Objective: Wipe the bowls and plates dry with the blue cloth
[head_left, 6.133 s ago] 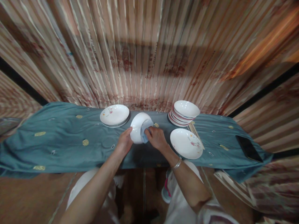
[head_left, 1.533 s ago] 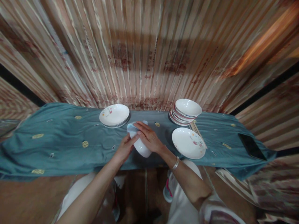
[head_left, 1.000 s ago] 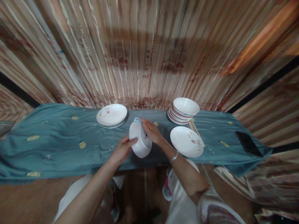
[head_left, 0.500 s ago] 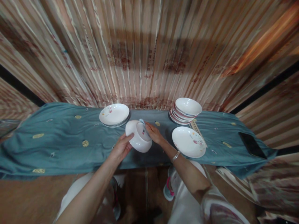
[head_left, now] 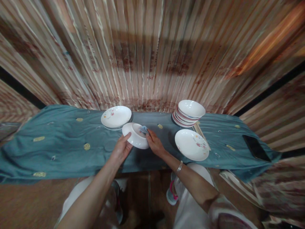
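A white bowl (head_left: 137, 142) is tilted over the middle of the table with its underside facing up towards me. My left hand (head_left: 122, 147) grips its left edge, thumb on the outer wall. In my right hand (head_left: 154, 142) is a small light blue cloth (head_left: 143, 129), pressed against the bowl's base near the foot ring. The fingers of my right hand are closed round the cloth and partly hidden. Just behind the bowl, to the left, lies a short stack of white plates (head_left: 116, 116) with a floral print.
A stack of bowls (head_left: 190, 109) stands at the back right. In front of it lies a floral white plate (head_left: 191, 144), beside some thin pale sticks (head_left: 199, 132). A dark phone (head_left: 256, 148) rests far right on the teal tablecloth (head_left: 69, 143). A pleated curtain (head_left: 147, 57) hangs behind.
The bowl has tipped flatter and shifted slightly left. My right hand has moved the cloth from the base's upper edge down onto its surface.
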Available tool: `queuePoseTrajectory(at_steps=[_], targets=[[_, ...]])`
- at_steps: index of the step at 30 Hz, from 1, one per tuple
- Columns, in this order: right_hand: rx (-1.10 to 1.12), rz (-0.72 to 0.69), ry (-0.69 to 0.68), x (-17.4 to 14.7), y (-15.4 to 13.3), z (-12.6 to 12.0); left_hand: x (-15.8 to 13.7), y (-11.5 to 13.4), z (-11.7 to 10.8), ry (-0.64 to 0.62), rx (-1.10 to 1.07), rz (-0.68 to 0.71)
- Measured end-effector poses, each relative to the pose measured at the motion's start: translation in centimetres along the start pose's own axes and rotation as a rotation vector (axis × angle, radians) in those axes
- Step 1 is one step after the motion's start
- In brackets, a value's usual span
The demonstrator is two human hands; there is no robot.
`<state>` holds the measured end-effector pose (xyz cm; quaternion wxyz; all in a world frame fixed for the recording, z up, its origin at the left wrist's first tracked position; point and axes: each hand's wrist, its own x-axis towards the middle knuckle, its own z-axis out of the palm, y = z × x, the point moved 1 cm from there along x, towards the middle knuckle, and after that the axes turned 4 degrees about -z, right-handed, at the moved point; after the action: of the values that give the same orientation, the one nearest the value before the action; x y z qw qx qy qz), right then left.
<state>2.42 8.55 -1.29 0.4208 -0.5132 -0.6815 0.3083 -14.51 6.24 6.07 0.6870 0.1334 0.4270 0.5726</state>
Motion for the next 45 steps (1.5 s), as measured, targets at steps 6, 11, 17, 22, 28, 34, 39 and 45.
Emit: queuePoseTrajectory(at_steps=[6,11,17,22,28,34,39,45], targets=[[0.015,-0.047,0.013,-1.5,-0.6,0.0,0.1,0.2,-0.1,0.005,-0.031,0.008],[-0.014,-0.071,0.01,-2.8,-1.6,0.3,0.1,0.3,0.0,0.016,-0.031,0.018],[-0.16,-0.144,-0.031,-4.6,-3.5,0.4,-0.1,0.4,0.4,0.038,-0.051,0.014],[-0.244,-0.301,-0.085,-5.5,-4.4,0.2,-0.3,0.4,0.6,0.047,-0.056,0.017],[-0.367,-0.435,-0.109,-5.5,-4.5,0.6,-0.5,0.3,0.6,0.014,-0.055,0.011],[-0.475,-0.54,-0.123,-5.3,-4.8,0.9,-0.7,0.2,0.9,0.012,-0.071,-0.027],[-0.527,-0.592,-0.112,-4.8,-5.4,0.7,-0.9,0.0,1.1,0.075,-0.076,-0.068],[-0.501,-0.619,-0.072,-4.0,-5.9,0.3,-0.7,-0.7,0.7,0.04,-0.015,-0.039]])
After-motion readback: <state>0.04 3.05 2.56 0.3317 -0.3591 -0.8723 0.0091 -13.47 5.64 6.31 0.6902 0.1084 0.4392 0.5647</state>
